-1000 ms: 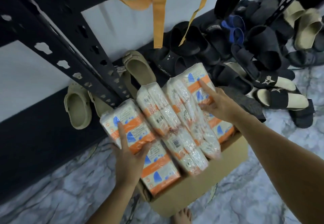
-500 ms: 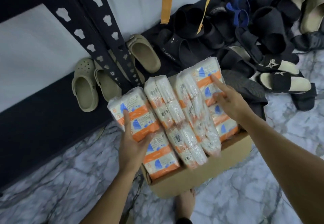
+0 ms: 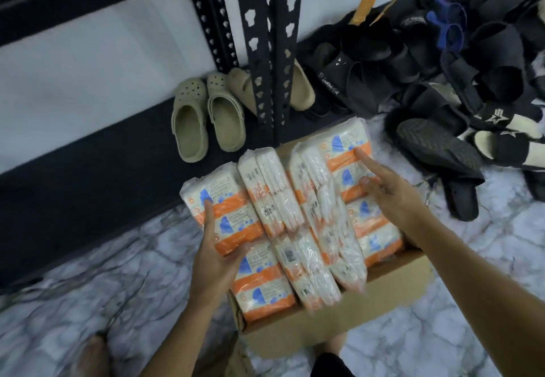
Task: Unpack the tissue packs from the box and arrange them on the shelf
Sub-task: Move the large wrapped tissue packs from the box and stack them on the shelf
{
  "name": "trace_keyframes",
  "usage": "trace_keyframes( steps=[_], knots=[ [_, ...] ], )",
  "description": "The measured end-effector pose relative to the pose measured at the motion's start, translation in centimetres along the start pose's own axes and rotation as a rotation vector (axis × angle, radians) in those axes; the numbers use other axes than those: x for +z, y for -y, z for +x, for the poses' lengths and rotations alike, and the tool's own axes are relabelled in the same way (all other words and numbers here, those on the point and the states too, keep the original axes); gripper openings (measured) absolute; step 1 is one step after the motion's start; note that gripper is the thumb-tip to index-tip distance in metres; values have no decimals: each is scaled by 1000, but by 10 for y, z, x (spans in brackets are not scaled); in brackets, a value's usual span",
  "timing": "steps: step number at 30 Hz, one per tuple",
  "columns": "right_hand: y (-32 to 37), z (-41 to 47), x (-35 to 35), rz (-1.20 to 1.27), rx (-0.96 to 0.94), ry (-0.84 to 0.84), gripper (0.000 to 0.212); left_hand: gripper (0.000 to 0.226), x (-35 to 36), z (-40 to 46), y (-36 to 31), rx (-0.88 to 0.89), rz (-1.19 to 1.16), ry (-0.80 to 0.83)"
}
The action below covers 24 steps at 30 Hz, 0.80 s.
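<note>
The left hand [image 3: 213, 254] lies flat with fingers together against the outer face of the leftmost tissue packs [image 3: 295, 214], and the right hand [image 3: 386, 192] presses splayed fingers on the rightmost one, so the row is squeezed between two palms rather than gripped. Against a second ago the clamped bundle sits lower, partly back inside the cardboard box [image 3: 339, 320] on the marble floor [image 3: 88, 288], beside the black shelf upright [image 3: 265, 52] and the beige clogs [image 3: 206, 122]. That suggests a regrip before lifting; nothing is on the shelf yet.
</note>
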State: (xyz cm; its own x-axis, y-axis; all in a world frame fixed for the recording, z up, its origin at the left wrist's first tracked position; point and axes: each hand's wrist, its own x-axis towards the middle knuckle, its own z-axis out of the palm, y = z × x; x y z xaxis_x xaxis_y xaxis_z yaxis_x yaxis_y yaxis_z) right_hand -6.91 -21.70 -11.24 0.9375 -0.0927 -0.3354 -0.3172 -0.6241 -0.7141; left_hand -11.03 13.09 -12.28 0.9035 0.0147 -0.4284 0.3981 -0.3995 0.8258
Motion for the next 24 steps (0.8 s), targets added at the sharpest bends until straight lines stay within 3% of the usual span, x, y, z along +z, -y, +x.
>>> trace_keyframes(
  steps=[12, 24],
  knots=[
    [116, -5, 128, 76, -53, 139, 51, 104, -142, -27, 70, -53, -121, -118],
    [208, 8, 255, 45, -108, 206, 55, 102, -297, -9, 128, -23, 6, -86]
  ],
)
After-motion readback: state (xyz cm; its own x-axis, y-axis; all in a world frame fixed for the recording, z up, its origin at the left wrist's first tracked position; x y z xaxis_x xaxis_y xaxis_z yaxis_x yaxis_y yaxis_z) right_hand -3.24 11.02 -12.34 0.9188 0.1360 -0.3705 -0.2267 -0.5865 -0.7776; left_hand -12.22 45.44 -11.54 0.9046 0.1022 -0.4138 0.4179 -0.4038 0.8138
